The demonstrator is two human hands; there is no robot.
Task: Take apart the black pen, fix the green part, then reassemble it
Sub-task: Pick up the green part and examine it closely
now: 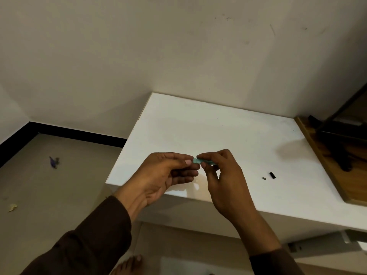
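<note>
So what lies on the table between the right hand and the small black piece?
Head view: a tiny grey piece lies between the right hand and the small black piece; otherwise bare white table.

A home room: white table (pixel 198 124), bare wall (pixel 139 46), tiled floor (pixel 39 195).

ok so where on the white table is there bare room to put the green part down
Most of the white table is bare: the wide stretch between the hands and the wall, and the left edge. It is tighter on the right, where a small black piece and a tiny grey bit lie near the wooden board.
</note>
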